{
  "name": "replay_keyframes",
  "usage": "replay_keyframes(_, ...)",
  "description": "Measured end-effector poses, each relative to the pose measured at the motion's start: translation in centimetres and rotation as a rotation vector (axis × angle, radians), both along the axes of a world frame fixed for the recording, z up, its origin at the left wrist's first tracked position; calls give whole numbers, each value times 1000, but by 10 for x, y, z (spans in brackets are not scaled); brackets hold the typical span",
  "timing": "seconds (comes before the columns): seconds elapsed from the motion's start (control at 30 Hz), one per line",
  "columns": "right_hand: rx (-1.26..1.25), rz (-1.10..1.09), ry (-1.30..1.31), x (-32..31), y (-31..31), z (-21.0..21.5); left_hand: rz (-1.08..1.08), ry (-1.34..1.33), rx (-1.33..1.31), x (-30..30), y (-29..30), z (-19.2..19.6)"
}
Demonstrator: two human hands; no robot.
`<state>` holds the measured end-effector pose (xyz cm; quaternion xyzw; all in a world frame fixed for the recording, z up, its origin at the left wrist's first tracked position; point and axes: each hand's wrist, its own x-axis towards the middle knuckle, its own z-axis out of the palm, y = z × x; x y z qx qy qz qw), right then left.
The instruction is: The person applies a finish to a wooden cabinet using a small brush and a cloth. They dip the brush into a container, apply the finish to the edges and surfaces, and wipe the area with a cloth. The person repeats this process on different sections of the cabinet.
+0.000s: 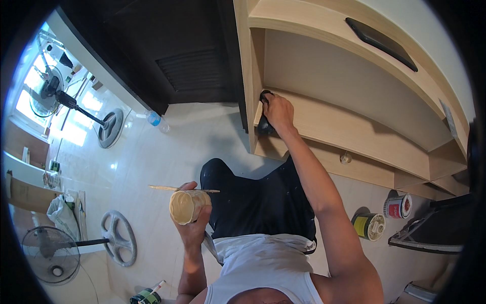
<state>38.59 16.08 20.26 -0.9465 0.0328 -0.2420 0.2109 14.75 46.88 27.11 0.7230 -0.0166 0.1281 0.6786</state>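
My left hand [196,230] is wrapped round an open tub [183,209] of beige paste, which is smeared over its rim and side. A thin beige-coated stick or blade [161,188] lies across the tub under my left thumb. My right arm reaches forward to the wooden shelf unit [344,124]. There my right hand [278,112] is closed on a soft black thing that looks like a cloth [265,126], pressed on the left end of the lower shelf, by the upright panel. My right fingertips are partly hidden behind the hand.
A dark louvred door [197,71] stands left of the shelf unit. A black phone-like slab [382,44] lies on the upper shelf. Two cans, one yellow-labelled [369,226] and one red-labelled [398,206], stand right. Left are two fans [109,126] [119,238] and a water bottle [157,121].
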Motion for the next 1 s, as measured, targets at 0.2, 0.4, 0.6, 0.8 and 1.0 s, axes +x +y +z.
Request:
replay_keyframes(0.2,30,123,-20,-50,24,-4,-19,58,6,-5,6,-10)
replay_keyframes(0.4,20,178,-7,-53,21,0,-48,4,-13,-2,0,-5)
replay_keyframes(0.6,29,181,-18,-46,17,-4,-54,-38,17,-3,-3,-4)
replay_keyframes(0.8,53,235,49,-62,22,2,-31,-39,66,-6,0,-5)
replay_keyframes(1.0,14,194,59,-62,22,1,-49,-34,40,-4,-8,0)
